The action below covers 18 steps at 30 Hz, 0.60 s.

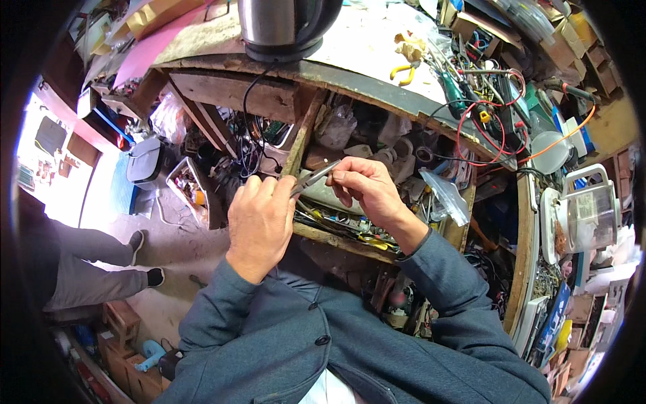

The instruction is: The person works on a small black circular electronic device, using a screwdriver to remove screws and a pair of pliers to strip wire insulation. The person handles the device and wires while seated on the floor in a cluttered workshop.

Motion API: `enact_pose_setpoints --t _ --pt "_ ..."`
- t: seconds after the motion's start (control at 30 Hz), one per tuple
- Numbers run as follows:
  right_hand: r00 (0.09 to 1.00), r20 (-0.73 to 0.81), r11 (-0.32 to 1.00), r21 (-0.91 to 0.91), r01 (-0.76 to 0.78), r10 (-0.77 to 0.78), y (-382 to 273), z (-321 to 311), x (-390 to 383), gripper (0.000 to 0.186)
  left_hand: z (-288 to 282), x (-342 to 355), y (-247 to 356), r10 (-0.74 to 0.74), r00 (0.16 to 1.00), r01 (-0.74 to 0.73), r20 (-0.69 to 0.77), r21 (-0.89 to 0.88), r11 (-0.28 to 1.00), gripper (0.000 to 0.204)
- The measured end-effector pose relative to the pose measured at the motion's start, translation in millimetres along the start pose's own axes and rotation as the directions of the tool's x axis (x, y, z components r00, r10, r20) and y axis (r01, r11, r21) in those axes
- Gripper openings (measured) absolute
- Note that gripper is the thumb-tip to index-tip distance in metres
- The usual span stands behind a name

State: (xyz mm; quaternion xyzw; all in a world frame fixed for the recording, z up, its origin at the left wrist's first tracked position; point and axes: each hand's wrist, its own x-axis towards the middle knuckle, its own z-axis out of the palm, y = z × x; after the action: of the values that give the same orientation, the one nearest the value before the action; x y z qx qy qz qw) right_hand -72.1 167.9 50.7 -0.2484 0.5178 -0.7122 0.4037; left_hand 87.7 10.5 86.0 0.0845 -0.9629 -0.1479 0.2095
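Observation:
In the middle, over an open drawer, both of my hands are raised close together. My left hand (261, 225) is closed around a slim metal tool (314, 176), whose narrow shiny end sticks out toward the right. Its kind cannot be made out, since my fingers cover the rest. My right hand (373, 192) is closed in a pinch right beside the tip. Whatever sits between its thumb and finger is too small or hidden to name. Beneath the hands lies the drawer (330, 237), crammed with hand tools, including yellow-handled pliers (374, 243).
A steel kettle (282, 30) stands on the worn workbench (363, 50) beyond. Red test leads (498, 131) and screwdrivers crowd its right end. At right is a clear plastic container (591, 215). Another person's legs (101, 259) show at left, near a box of parts (192, 192).

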Motion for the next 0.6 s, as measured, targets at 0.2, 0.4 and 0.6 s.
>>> enact_pose_setpoints --t 0.2,0.4,0.6 --pt "1.0 -0.011 0.997 -0.076 -0.021 0.021 1.7 -2.0 -0.7 0.015 8.7 -1.9 -8.6 0.091 0.996 -0.091 0.004 -0.092 0.992 0.017" --pt "0.993 0.105 0.994 -0.101 -0.048 0.058 -4.5 -0.2 -0.4 0.025 -1.5 -7.3 -15.6 -0.046 0.993 0.078 0.111 -0.299 0.951 0.015" --pt "0.958 0.108 0.672 -0.692 0.264 -0.265 -8.3 -15.8 3.7 0.018 -2.1 -24.9 -39.7 -0.154 0.983 0.177 0.099 -0.307 0.935 0.019"
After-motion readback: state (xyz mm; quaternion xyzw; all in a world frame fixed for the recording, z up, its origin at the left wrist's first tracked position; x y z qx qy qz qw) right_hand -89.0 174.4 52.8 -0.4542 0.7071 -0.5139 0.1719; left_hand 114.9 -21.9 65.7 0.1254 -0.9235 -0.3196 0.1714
